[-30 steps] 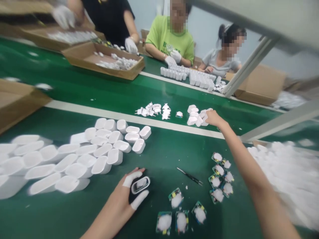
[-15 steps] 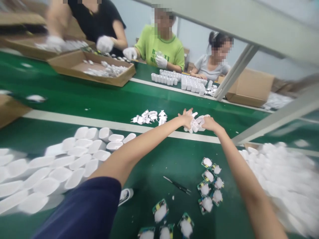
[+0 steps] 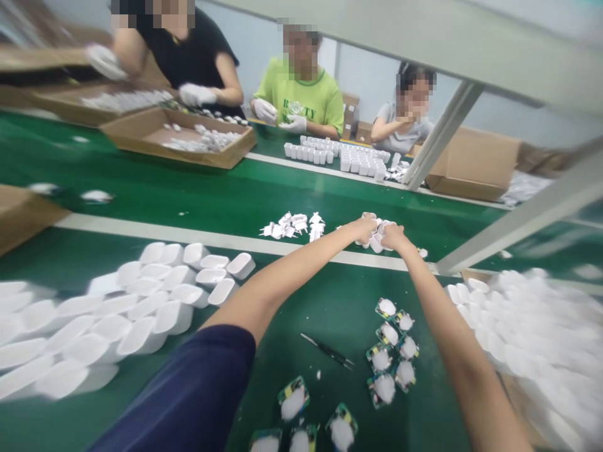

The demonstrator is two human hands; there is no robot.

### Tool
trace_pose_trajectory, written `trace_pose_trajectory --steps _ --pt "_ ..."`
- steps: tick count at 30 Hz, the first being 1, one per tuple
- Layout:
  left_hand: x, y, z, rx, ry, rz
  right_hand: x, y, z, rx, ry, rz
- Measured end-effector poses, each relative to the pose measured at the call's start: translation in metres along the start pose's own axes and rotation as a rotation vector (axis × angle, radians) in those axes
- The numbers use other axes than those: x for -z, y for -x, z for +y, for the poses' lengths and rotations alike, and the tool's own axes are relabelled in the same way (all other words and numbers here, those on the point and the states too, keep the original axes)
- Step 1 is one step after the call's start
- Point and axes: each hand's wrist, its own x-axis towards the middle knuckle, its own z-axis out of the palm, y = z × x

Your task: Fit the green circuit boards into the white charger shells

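Shells of white plastic lie in one small heap, its long axis running sideways, just beyond the white stripe on the green belt. Left hand and right hand touch it from either side, about equally near, fingers curled down and close together; what they pinch is hidden, and the heap cannot be counted. Navy sleeve covers the left upper arm. Nearer lie eleven cards tipped with white fluff, one tweezers, and two big piles of shells. One heap of prongs sits left of the hands. Three co-workers sit across the belt, two wearing white gloves.
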Motion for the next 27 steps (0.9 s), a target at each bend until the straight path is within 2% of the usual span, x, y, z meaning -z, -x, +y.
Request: trace_pose_trajectory --steps 3,6,9,12,14,17,20,23,25,27 --pt "0.006 0.027 0.005 0.006 0.004 0.013 0.005 0.019 -0.007 0.030 0.012 0.016" --pt "0.003 0.082 0.001 0.019 0.022 0.054 0.009 0.048 -0.032 0.096 0.016 0.037" --pt "-0.010 0.158 -0.010 0.074 0.032 0.070 0.010 0.086 -0.075 0.214 -0.006 0.054" --pt "-0.031 0.238 -0.023 0.184 0.025 0.064 0.010 0.125 -0.131 0.374 -0.063 0.063" --pt "-0.047 0.282 -0.031 0.267 0.012 0.062 0.010 0.146 -0.168 0.468 -0.108 0.061" --pt "-0.066 0.327 -0.041 0.371 -0.018 0.077 0.007 0.163 -0.215 0.554 -0.170 0.053" --pt "-0.073 0.348 -0.048 0.448 -0.033 0.100 0.006 0.168 -0.246 0.608 -0.228 0.075" --pt "-0.072 0.367 -0.051 0.475 -0.031 0.132 0.008 0.172 -0.248 0.648 -0.290 0.132" --pt "-0.079 0.388 -0.049 0.459 -0.019 0.219 0.008 0.180 -0.231 0.645 -0.333 0.190" --pt "-0.095 0.413 -0.043 0.405 0.027 0.455 -0.001 0.194 -0.201 0.599 -0.367 0.256"
